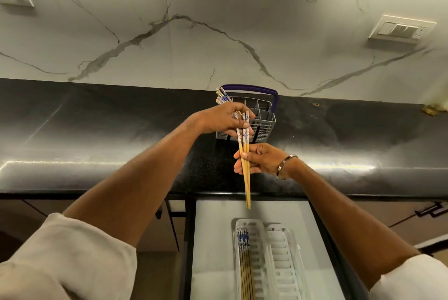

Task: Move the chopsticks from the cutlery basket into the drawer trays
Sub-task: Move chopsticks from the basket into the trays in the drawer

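Both hands share the grip on a small bundle of chopsticks [245,154]: the left hand [224,120] pinches the patterned tops and the right hand [260,160] is closed around the bare shafts, above the dark tabletop [97,130] with the tips hanging over the open drawer [213,239]. With more chopsticks left in the grey basket [263,117] just behind, the left wrist could knock it over. If one hand lets go early, the sticks could fan apart and miss the left tray [257,246], which already holds several, or the bare right tray [282,258].
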